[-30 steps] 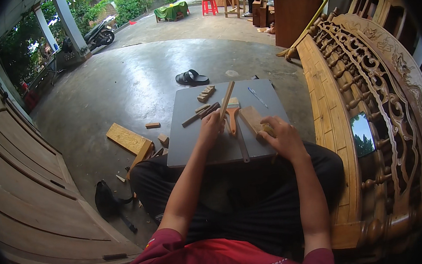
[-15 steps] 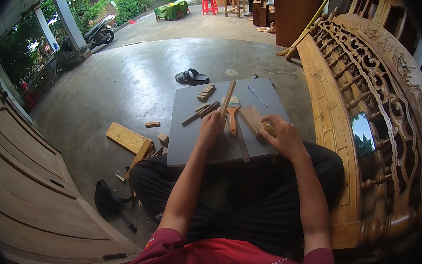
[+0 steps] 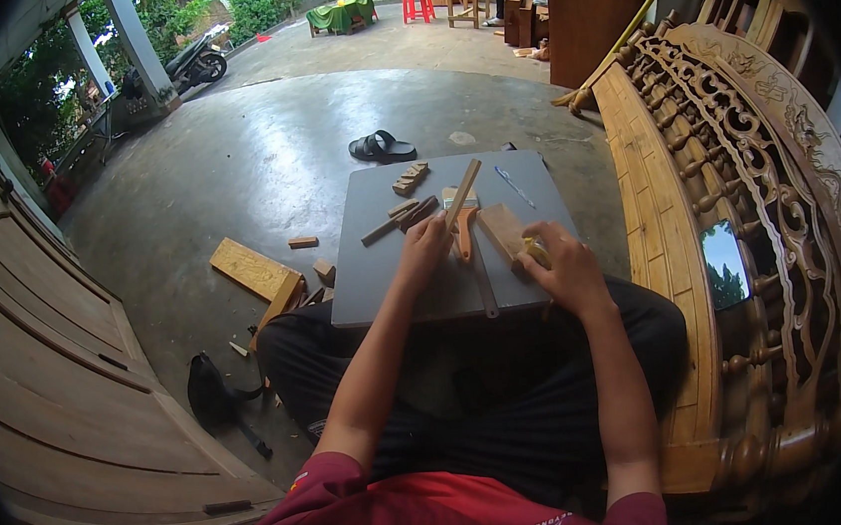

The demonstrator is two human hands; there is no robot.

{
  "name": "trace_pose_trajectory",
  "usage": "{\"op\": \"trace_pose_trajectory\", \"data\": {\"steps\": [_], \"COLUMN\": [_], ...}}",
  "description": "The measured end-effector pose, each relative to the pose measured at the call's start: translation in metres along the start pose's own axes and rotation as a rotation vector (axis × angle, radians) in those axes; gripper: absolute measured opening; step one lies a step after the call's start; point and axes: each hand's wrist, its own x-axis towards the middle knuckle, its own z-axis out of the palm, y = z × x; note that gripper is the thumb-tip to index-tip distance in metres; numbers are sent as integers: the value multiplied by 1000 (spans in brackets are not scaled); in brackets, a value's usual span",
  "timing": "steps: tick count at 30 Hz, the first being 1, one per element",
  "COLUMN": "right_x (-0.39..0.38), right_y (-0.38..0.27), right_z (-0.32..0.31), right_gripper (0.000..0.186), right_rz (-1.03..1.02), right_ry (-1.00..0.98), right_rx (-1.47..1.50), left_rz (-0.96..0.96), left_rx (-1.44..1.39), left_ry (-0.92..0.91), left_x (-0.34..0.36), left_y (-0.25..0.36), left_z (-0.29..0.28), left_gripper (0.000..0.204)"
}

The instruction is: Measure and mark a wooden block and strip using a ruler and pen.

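Wooden stick [image 3: 464,192] leans more to the right now, up over the tabletop [image 3: 368,287], with the left hand [image 3: 426,246] closed around it. So it seems tipped, not put down. The right hand [image 3: 559,265] still pinches a small yellow thing [image 3: 537,250] beside the wooden block [image 3: 505,229].

Stretching the bare left forearm [image 3: 374,357] toward one o'clock, with the bare left hand [image 3: 426,245] curled tightly into a grip. Angling the bare right forearm [image 3: 619,385] toward eleven o'clock, with the bare right hand [image 3: 566,262] arched and pinching. Sitting with black-trousered legs [image 3: 295,368] bent and spread outward.
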Motion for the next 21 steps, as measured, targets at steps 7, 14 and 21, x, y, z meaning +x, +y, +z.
{"op": "trace_pose_trajectory", "data": {"steps": [7,14,21], "right_x": [5,4,10], "right_y": [26,40,40], "right_z": [20,33,30], "right_gripper": [43,51,49], "right_rz": [286,201,261], "right_ry": [220,169,117], "right_rx": [34,3,60], "left_rz": [4,-31,-24], "left_rx": [-37,-29,-38], "left_ry": [10,15,3], "left_x": [2,0,1], "left_y": [-3,1,0], "left_z": [0,1,0], "left_gripper": [43,43,43]}}
